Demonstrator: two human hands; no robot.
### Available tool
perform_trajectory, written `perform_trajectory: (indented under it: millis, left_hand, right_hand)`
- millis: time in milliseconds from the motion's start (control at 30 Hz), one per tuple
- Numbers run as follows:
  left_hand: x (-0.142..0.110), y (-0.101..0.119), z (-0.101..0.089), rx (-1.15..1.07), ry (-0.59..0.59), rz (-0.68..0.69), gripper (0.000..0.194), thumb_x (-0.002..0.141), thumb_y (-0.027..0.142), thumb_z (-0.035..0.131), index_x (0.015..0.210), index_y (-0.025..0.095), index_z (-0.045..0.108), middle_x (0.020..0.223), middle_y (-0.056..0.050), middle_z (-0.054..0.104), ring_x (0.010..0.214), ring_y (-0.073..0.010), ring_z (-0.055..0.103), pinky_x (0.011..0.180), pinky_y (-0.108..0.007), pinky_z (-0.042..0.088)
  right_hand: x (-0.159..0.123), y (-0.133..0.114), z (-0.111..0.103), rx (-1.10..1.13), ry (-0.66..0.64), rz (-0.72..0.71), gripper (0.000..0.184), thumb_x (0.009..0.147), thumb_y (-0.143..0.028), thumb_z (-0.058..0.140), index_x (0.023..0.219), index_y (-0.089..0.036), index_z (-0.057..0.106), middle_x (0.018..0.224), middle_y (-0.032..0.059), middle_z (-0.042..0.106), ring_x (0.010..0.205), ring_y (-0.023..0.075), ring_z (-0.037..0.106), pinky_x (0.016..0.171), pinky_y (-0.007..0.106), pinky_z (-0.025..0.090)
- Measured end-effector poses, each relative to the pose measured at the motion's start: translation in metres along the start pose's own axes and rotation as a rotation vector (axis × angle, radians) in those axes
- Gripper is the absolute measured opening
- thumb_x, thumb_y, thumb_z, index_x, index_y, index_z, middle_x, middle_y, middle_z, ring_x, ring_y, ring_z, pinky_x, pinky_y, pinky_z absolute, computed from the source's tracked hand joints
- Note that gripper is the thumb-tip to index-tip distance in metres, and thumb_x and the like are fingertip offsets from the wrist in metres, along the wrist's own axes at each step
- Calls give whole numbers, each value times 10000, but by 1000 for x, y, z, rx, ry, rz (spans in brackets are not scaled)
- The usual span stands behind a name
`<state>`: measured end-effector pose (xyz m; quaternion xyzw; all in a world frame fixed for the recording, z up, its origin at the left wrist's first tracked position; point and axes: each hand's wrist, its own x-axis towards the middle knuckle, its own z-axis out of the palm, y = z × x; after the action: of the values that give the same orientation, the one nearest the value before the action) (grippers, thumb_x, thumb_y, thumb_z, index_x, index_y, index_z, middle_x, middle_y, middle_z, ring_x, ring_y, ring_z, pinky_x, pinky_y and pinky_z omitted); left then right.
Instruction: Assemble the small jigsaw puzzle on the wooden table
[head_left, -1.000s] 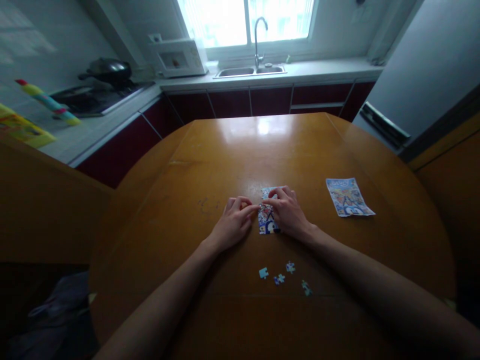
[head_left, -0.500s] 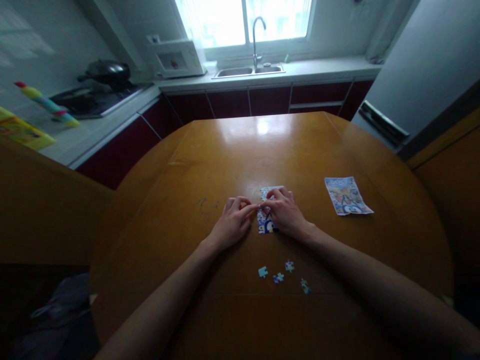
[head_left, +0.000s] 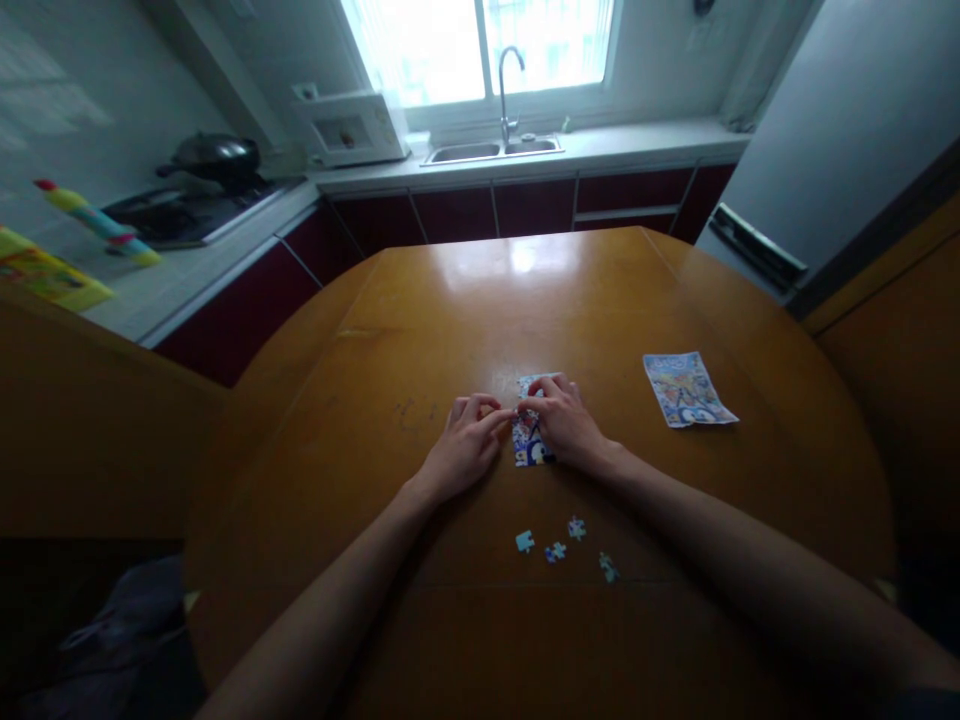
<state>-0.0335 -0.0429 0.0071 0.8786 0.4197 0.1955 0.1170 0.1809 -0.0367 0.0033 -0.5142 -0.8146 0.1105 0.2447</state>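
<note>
A small, partly built jigsaw puzzle [head_left: 529, 446] lies in the middle of a round wooden table [head_left: 420, 330]. My left hand [head_left: 463, 450] rests at its left edge, fingers curled and fingertips pressed against the puzzle's side. My right hand [head_left: 564, 422] lies over the puzzle's right half, fingers bent in a pinch at its upper left edge, meeting the left fingertips. What the pinch holds is too small to see. Several loose puzzle pieces [head_left: 559, 548] lie nearer to me.
A printed picture card [head_left: 686, 388] lies on the table to the right. Beyond the table runs a kitchen counter with a sink and tap [head_left: 501, 130], a microwave [head_left: 351, 128] and a wok on a hob [head_left: 214, 160]. A grey fridge [head_left: 817, 140] stands at right.
Both hands stay at the puzzle with fingertips together. The view has tilted slightly, so everything sits a little higher and further left.
</note>
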Motion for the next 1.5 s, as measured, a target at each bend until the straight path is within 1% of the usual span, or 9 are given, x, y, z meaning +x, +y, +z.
perform_trajectory:
  millis: [333,433,567,633,733,800,1000,1233,1500]
  left_hand:
    - [0,-1,2,9,-9,-5,455,885,58,524,1277,277,600,1275,-71,476,1195,-257,401,1092,-477,422]
    - [0,0,1,20,-13,-5,457,881,52,511,1268,278,594,1271,-70,476,1192,-258,400,1094,-487,418]
    - [0,0,0,22,-12,6,465,881,50,494,1275,284,577,1276,-65,476,1194,-255,403,1098,-486,416]
    - [0,0,1,16,2,11,481,882,45,481,1292,284,559,1271,-63,482,1193,-251,407,1104,-481,413]
    - [0,-1,2,5,21,1,497,881,44,470,1320,270,525,1268,-70,485,1200,-253,408,1110,-481,409]
    - [0,-2,3,-6,32,-11,498,878,47,474,1330,254,510,1269,-77,485,1201,-258,409,1108,-481,411]
    - [0,-1,4,-18,38,-18,484,880,49,473,1327,231,510,1263,-85,488,1204,-261,415,1107,-467,409]
    - [-1,-1,3,-12,49,-14,474,881,56,483,1318,232,530,1244,-86,499,1190,-262,421,1095,-473,417]
    - [0,-2,3,-9,43,-9,443,890,71,482,1300,224,543,1233,-88,500,1190,-264,412,1090,-468,420]
  right_hand:
    - [-5,-2,-3,1,5,1,230,946,-180,578,1014,-286,771,1213,89,613,1154,264,429,951,431,328]
    - [-4,-9,-19,49,93,2,276,904,-127,597,1069,-275,763,1263,92,602,1185,270,427,971,433,343]
    - [-12,-20,-52,166,205,3,292,878,-91,582,1060,-245,752,1175,89,635,1138,257,485,949,415,401]
    - [-27,-23,-65,209,187,-14,249,889,-122,592,1043,-244,744,1120,82,648,1107,250,508,938,411,425]
    - [-61,-23,-74,250,44,-69,260,891,-96,578,1017,-261,735,1073,59,661,1058,229,531,921,394,449]
    - [-87,-22,-75,278,-67,-79,192,883,-113,606,923,-254,731,1021,52,662,1008,220,541,886,379,466]
    - [-134,-23,-68,273,-155,55,124,894,-146,614,844,-221,699,940,62,646,921,208,542,800,355,487]
    - [-138,-23,-52,270,-140,35,103,858,-145,669,892,-230,717,962,59,654,945,218,554,827,376,501]
    - [-137,-26,-50,284,-119,52,109,866,-133,646,871,-220,712,936,59,654,933,215,560,828,375,507]
